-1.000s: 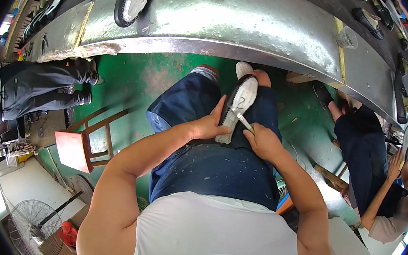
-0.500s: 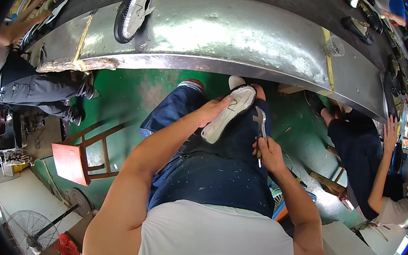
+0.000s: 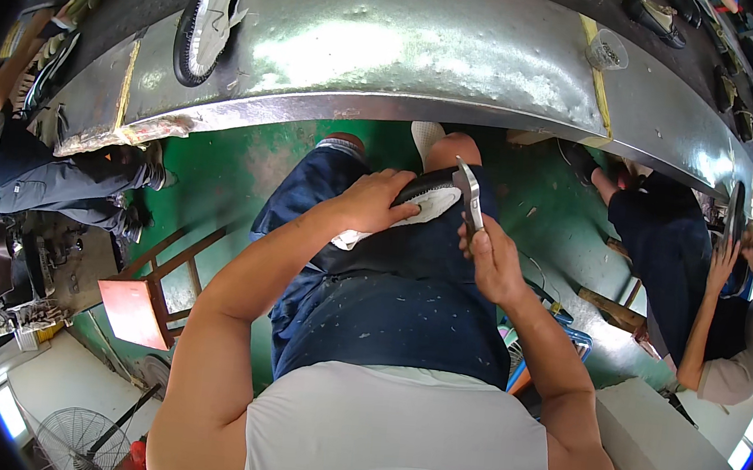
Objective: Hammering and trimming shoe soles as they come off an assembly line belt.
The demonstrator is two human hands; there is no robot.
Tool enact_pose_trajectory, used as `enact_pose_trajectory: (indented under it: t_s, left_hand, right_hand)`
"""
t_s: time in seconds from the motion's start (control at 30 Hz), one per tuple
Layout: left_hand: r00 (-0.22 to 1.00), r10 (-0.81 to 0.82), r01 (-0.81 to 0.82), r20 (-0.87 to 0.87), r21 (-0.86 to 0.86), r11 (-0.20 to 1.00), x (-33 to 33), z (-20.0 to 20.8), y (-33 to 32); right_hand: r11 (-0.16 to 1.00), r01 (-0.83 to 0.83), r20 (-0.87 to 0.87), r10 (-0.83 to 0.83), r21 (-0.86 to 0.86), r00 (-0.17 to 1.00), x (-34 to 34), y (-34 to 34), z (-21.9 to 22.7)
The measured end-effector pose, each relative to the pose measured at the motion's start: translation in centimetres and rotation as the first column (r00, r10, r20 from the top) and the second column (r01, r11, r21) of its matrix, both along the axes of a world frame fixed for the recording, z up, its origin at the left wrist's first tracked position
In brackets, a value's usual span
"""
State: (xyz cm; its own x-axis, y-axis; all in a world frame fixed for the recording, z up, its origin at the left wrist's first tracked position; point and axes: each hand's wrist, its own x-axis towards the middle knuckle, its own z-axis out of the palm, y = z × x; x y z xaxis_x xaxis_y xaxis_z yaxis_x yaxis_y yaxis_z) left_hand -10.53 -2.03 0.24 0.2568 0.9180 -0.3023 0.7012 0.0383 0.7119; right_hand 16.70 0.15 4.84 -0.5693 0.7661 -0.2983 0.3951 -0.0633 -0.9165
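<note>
Across my lap lies a black shoe upper [image 3: 434, 206], its pale underside and stitched edge turned up toward me. My left hand [image 3: 374, 200] is closed round its heel half, with the thumb on the pale side and the fingers over the black side. My right hand [image 3: 495, 263] is wrapped round the handle of lasting pincers [image 3: 468, 193], whose grey metal head touches or sits just above the toe of the upper; I cannot tell which. Another black shoe upper [image 3: 211, 27] rests pale side up on the metal-topped bench [image 3: 430, 54], at the left.
A clear plastic cup [image 3: 608, 51] with small bits stands on the bench at the right. To the left is a reddish stool [image 3: 136, 307], and a wire fan [image 3: 80, 442] below it. Co-workers sit at both sides; more shoes [image 3: 655, 22] lie at the far right.
The shoe upper has turned to lie flatter across my lap, and my left hand has shifted over it. The pincers have come up and left to its toe.
</note>
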Motion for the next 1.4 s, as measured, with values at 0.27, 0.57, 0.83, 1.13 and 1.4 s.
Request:
enact_pose_trajectory:
  t_s: [0.27,0.57,0.83,1.13,1.4]
  left_hand:
    - [0.999,-0.011,0.014,0.032,-0.089,0.996,-0.6,-1.5,0.9]
    - [0.953,-0.240,0.287,0.186,-0.299,0.910,-2.4,0.6,4.6]
    - [0.902,0.089,0.069,0.423,-0.345,0.936,-4.1,13.1,4.2]
    - [0.638,0.250,0.243,-0.728,0.498,0.832,-8.7,25.5,24.7]
    - [0.435,0.283,0.169,-0.855,0.386,0.907,-17.5,11.7,31.8]
  right_hand:
    - [0.985,-0.168,0.252,0.153,0.037,0.956,-1.9,1.0,-0.7]
    - [0.979,0.005,-0.105,-0.027,-0.203,0.994,0.0,-0.1,-6.1]
    - [0.769,0.238,-0.206,-0.430,-0.593,0.879,3.3,-0.4,-8.8]
    - [0.746,0.172,-0.159,-0.350,-0.644,0.923,1.7,2.5,-8.9]
    - [0.731,0.146,-0.165,-0.336,-0.667,0.927,1.8,2.6,-8.7]
